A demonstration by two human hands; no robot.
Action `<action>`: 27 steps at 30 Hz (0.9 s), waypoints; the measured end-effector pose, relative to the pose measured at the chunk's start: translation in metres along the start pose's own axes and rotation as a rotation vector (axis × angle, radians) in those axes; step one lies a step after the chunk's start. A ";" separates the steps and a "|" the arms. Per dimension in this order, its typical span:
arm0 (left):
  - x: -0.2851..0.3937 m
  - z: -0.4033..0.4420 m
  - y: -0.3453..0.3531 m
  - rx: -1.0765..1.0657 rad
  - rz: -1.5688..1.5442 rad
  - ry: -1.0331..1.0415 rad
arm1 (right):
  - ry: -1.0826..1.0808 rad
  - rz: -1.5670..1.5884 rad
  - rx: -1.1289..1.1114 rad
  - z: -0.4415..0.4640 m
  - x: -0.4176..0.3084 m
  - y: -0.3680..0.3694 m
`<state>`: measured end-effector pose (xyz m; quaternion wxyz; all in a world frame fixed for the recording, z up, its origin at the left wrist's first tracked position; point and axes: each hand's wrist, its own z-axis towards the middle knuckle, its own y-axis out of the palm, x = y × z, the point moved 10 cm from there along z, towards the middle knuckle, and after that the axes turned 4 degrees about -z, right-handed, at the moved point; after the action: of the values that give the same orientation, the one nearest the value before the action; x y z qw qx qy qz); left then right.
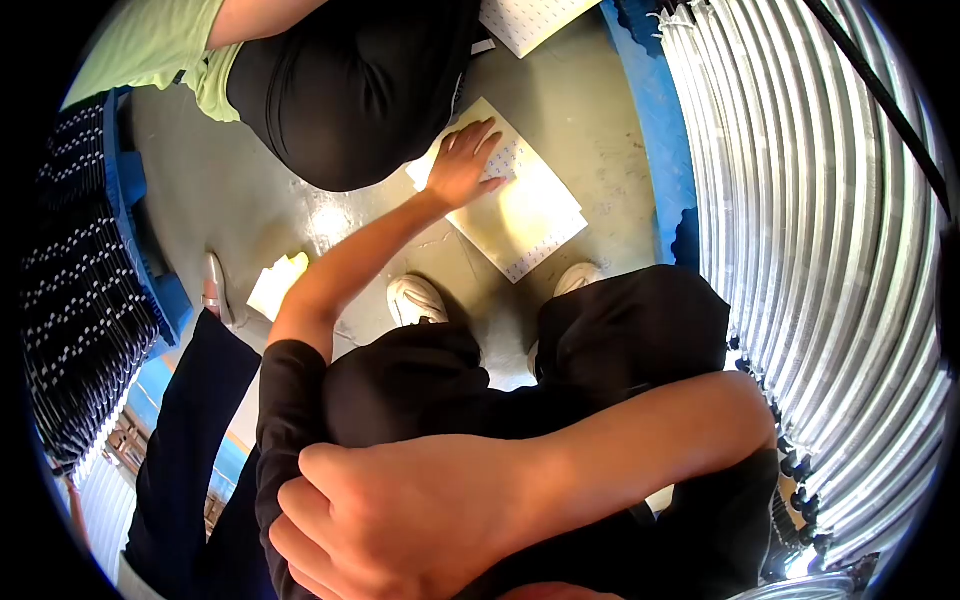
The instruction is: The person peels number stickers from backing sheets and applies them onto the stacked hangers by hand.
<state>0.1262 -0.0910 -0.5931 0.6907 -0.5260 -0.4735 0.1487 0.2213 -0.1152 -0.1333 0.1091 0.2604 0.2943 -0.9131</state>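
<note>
My left hand (465, 165) lies spread on sheets of paper (525, 215) on the floor, its fingers apart. Rows of small blue printed marks show on the sheets, which overlap unevenly. At the bottom, close to the camera, my right hand (385, 515) is closed, with its forearm crossing my lap. Its curled fingers rest by the black sleeve (290, 400) of my left arm; whatever is inside them, if anything, is hidden.
A person in black trousers (350, 90) is close by at the upper left. More printed paper (535, 20) lies at the top. Yellowish paper (278, 285) is left of my forearm. Metal tubes (800, 220) line the right; dark stacked parts (85, 290) stand left. Another person's leg (190, 430) extends at lower left.
</note>
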 end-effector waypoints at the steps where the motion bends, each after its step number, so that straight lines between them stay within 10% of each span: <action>1: 0.004 0.010 0.004 -0.045 0.041 0.058 | 0.003 -0.003 0.001 0.000 0.001 0.000; 17: 0.007 0.044 0.034 -0.271 0.341 0.178 | 0.140 -0.059 -0.144 -0.006 0.044 0.012; 20: -0.006 0.029 0.053 -0.260 0.131 0.114 | 0.581 -0.069 -0.670 -0.038 0.124 0.015; 21: -0.005 0.021 0.045 -0.252 0.134 0.100 | 0.515 -0.124 -0.530 -0.057 0.157 0.002; 23: 0.005 0.003 0.015 -0.212 0.011 0.045 | 0.893 -0.154 -1.138 -0.119 0.247 0.017; 26: 0.007 -0.022 0.012 -0.216 -0.072 -0.005 | 1.460 0.024 -1.179 -0.271 0.343 0.026; 27: 0.007 -0.030 0.007 -0.170 -0.004 -0.041 | 1.342 -0.172 -1.102 -0.308 0.373 0.033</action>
<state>0.1561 -0.1013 -0.5955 0.6340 -0.5787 -0.4995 0.1170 0.0460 0.0240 -0.5634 -0.0463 0.6303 0.7148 -0.2994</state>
